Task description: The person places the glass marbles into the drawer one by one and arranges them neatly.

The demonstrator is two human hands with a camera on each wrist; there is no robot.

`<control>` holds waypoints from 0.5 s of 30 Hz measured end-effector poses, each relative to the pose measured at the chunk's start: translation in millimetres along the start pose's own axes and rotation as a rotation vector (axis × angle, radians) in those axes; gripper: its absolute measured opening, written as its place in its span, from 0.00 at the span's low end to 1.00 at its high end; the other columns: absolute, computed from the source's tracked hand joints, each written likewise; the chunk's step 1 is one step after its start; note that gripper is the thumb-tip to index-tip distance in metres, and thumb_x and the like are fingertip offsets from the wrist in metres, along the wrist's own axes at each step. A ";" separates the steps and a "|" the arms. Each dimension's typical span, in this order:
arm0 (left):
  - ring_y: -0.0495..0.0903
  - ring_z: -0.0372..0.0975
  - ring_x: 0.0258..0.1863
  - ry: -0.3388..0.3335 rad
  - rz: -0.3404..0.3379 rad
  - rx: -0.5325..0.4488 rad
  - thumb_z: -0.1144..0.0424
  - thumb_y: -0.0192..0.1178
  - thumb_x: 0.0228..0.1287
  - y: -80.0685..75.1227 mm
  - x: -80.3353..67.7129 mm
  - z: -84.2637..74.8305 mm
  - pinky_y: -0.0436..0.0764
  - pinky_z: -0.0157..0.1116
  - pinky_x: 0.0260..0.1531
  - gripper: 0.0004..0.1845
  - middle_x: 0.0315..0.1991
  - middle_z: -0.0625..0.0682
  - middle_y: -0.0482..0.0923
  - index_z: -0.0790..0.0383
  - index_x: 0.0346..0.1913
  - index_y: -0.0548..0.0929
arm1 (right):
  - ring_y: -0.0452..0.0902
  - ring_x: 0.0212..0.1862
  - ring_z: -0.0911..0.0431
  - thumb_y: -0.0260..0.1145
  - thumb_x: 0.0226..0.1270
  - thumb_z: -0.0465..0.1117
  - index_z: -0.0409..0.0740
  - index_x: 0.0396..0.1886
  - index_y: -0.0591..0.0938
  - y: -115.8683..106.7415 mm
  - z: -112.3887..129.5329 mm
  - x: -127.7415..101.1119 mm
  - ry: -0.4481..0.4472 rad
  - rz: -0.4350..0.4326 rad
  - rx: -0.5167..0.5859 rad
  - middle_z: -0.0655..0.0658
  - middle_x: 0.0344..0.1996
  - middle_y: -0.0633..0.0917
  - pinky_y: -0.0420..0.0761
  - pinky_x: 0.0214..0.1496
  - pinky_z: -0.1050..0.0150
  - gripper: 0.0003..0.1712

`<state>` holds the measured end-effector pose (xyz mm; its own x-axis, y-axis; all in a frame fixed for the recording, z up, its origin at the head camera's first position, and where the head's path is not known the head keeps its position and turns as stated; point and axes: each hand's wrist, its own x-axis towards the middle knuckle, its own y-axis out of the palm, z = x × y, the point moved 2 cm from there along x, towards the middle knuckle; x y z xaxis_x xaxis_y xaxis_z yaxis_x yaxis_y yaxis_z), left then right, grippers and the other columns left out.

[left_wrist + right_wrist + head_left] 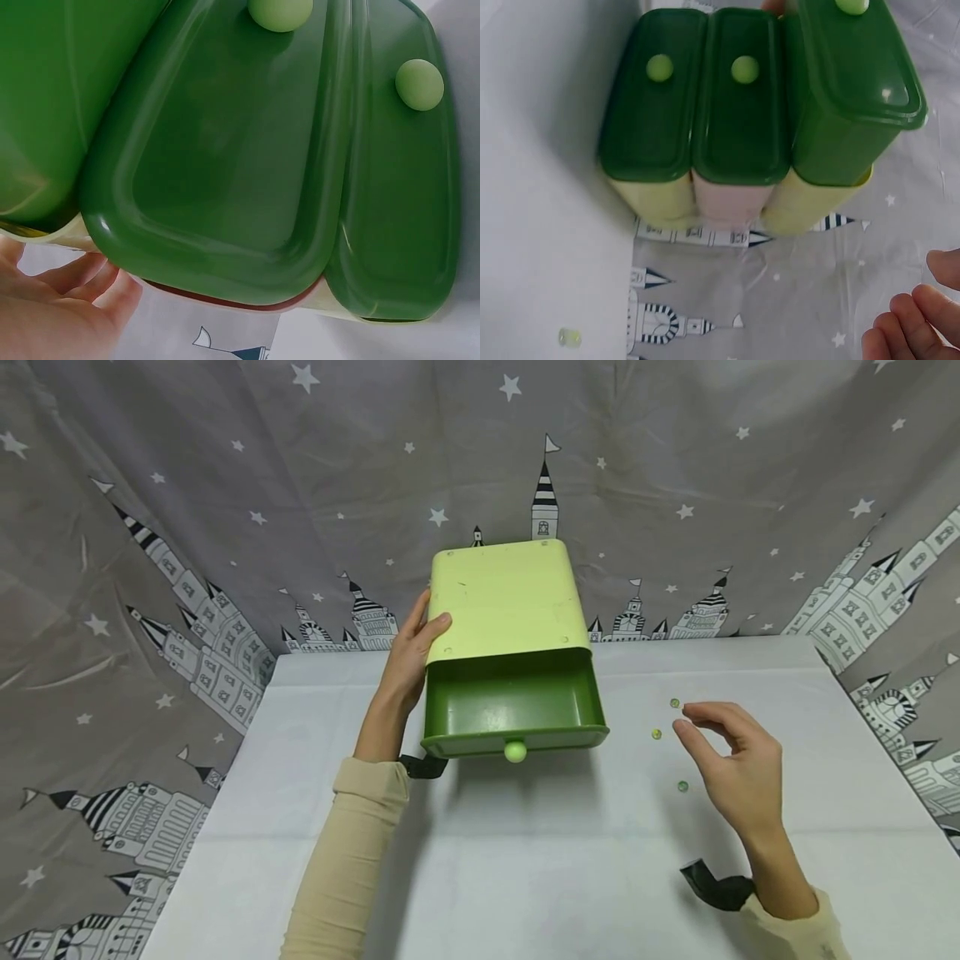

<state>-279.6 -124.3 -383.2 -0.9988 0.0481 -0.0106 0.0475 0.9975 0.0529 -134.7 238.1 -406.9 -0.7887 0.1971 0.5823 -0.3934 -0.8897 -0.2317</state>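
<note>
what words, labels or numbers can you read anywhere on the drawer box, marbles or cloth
None: no readable text in any view.
The light green plastic drawer box and its dark green open top drawer are plain.
The grey backdrop cloth carries only stars and castle drawings.
The small green glass marbles bear no markings.

The drawer cabinet (506, 652) is being viewed from above and in front by the head camera. It is being framed closely from the left and more distantly from the right by the wrist cameras (225, 172) (757, 105).
</note>
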 end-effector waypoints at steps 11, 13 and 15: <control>0.68 0.45 0.66 -0.001 -0.005 -0.001 0.49 0.59 0.71 -0.2 -1.6 -1.1 0.74 0.44 0.58 0.40 0.76 0.51 0.54 0.40 0.80 0.51 | 0.79 0.42 0.64 0.69 0.56 0.19 0.26 0.40 0.85 -19.0 -9.2 -7.6 0.094 -0.017 -0.074 0.40 0.38 0.84 0.75 0.48 0.77 0.11; 0.68 0.45 0.66 0.000 -0.005 0.000 0.49 0.59 0.72 0.0 -1.6 -1.0 0.74 0.45 0.58 0.40 0.76 0.51 0.54 0.40 0.79 0.51 | 0.79 0.42 0.64 0.69 0.55 0.19 0.26 0.40 0.85 -21.6 -10.5 -9.2 0.092 -0.016 -0.074 0.40 0.37 0.84 0.76 0.48 0.77 0.11; 0.67 0.45 0.67 -0.002 -0.002 0.002 0.49 0.59 0.72 0.4 -1.2 -0.6 0.73 0.45 0.59 0.39 0.76 0.51 0.54 0.39 0.79 0.51 | 0.80 0.42 0.64 0.69 0.55 0.19 0.26 0.40 0.85 -25.0 -12.2 -10.8 0.090 -0.020 -0.069 0.41 0.37 0.84 0.76 0.48 0.77 0.11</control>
<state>-278.3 -124.0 -382.6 -0.9989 0.0460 -0.0129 0.0453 0.9977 0.0513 -122.1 263.2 -416.8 -0.8185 0.2534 0.5156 -0.4386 -0.8553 -0.2759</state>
